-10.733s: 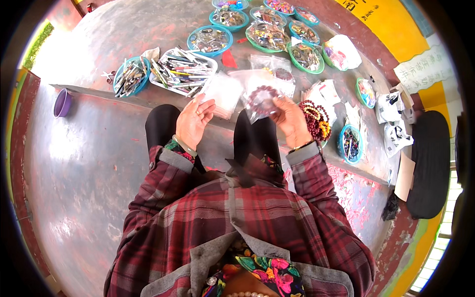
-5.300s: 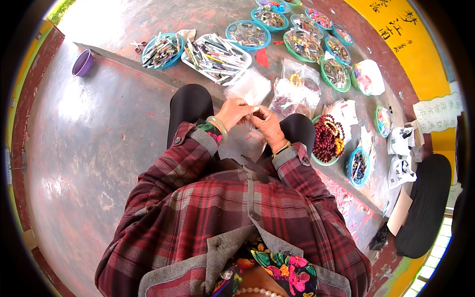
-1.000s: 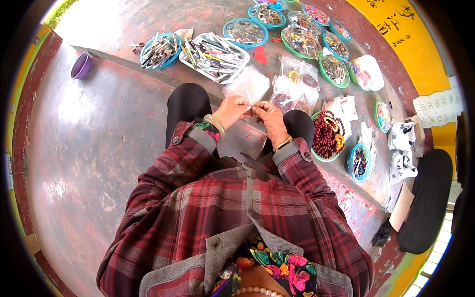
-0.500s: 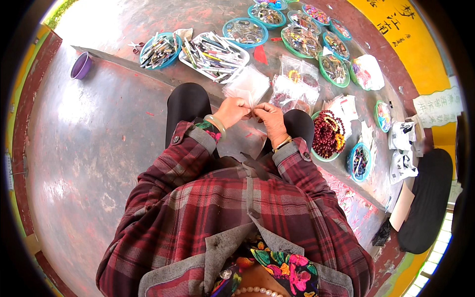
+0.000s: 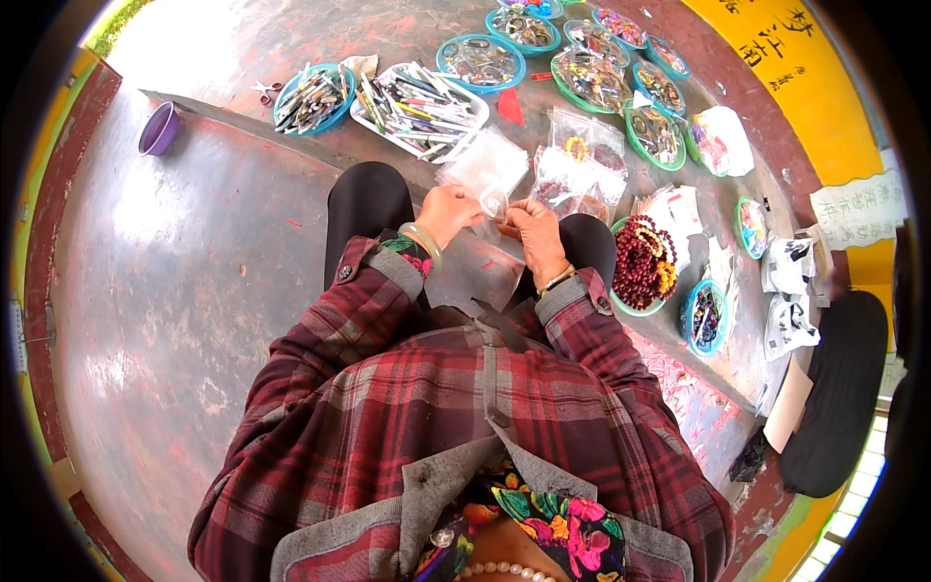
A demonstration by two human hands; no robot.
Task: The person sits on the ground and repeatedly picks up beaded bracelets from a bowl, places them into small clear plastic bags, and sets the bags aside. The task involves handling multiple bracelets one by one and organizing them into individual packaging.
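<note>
Fingers of the left hand (image 5: 446, 215) and right hand (image 5: 538, 239) pinch a clear bag (image 5: 493, 206); they just spread apart, so it seems more open.

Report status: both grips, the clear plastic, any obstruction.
Left grip and right grip pinching clear plastic. Stack of clear bags just beyond. Nothing visibly blocking.

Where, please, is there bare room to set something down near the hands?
The floor is largely bare between the purple bowl and the left knee, as is the ledge between the scissors and picture top. It is crowded just beyond the left hand and right hand: white tray of pens, clear bags and, further right, dark-red beads.
</note>
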